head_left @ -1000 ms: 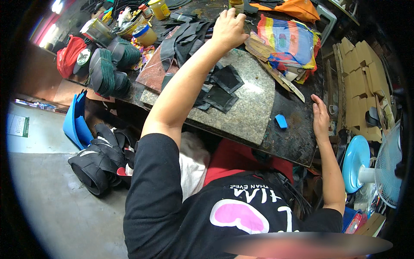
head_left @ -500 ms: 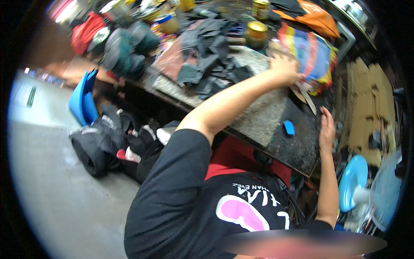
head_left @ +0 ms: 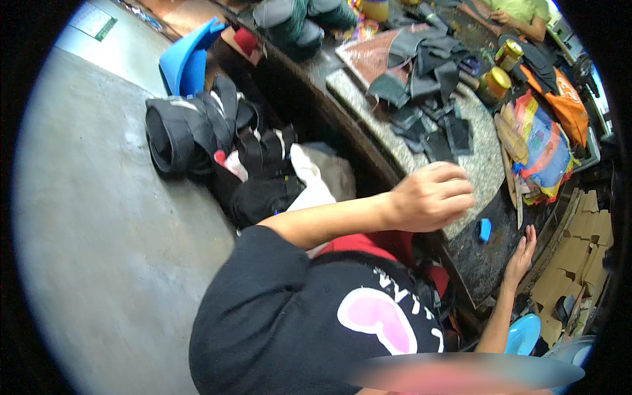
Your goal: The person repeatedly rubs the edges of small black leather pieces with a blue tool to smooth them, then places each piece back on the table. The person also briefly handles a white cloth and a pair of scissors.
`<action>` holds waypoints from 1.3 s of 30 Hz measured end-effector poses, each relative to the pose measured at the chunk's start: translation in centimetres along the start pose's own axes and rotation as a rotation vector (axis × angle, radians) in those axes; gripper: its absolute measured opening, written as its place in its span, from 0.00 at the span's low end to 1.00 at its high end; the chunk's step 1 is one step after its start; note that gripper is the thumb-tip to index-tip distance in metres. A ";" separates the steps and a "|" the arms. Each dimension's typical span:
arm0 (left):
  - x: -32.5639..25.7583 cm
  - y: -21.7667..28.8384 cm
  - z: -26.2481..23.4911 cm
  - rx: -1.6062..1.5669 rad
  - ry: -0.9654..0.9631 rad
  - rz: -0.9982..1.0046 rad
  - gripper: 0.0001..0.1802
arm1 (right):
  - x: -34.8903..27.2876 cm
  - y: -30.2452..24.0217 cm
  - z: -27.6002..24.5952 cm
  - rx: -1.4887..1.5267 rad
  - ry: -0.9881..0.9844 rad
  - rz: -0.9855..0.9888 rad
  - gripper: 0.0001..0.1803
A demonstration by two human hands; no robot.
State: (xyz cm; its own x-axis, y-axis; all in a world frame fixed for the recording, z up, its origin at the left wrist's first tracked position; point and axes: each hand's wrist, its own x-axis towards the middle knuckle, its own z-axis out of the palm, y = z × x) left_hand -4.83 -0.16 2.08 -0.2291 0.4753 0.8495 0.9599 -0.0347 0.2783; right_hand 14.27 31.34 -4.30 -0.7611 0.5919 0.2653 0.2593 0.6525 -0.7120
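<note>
My left hand (head_left: 431,197) is raised over the near edge of the speckled stone slab (head_left: 484,174), its fingers curled in; the palm side is hidden, so I cannot make out whether it holds anything. Flat and outstretched, my right hand (head_left: 520,258) rests by the right edge of the dark worktop (head_left: 471,263). A small blue block (head_left: 485,230) lies between the hands. Beyond the right hand is a knife-like blade (head_left: 519,209), beside tan flat pieces (head_left: 511,139). Black and grey material scraps (head_left: 434,128) are heaped on the slab.
A colourful plastic bag (head_left: 543,148), an orange bag (head_left: 567,102) and yellow-lidded jars (head_left: 495,84) stand farther back. Cardboard (head_left: 573,240) is at the right. Black rolled goods (head_left: 191,131) and a blue folded sheet (head_left: 187,59) lie left. Another person's hand (head_left: 503,18) shows at the far end.
My left hand has drawn back from the tan pieces beside the colourful bag to above the slab's near edge. The view has turned left. My right hand stays by the worktop's edge.
</note>
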 end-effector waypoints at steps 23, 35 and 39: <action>-29.5 1.1 -7.5 0.949 -0.598 -0.743 0.28 | 0.1 -1.2 0.0 -0.203 -0.115 -0.036 0.27; -28.8 0.8 -11.4 0.426 0.022 -1.003 0.19 | 0.0 -1.4 0.1 -0.153 -0.120 -0.071 0.27; -28.9 -0.1 -13.5 0.666 0.538 -1.290 0.14 | 0.0 -1.6 0.0 -0.102 -0.120 -0.044 0.27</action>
State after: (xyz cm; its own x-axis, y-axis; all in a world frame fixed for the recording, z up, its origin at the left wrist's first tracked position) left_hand -0.54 -25.77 -16.40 -0.8187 -0.4931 0.2944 -0.0658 0.5898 0.8048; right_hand 13.87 30.35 -3.17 -0.8373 0.5044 0.2107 0.2782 0.7251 -0.6300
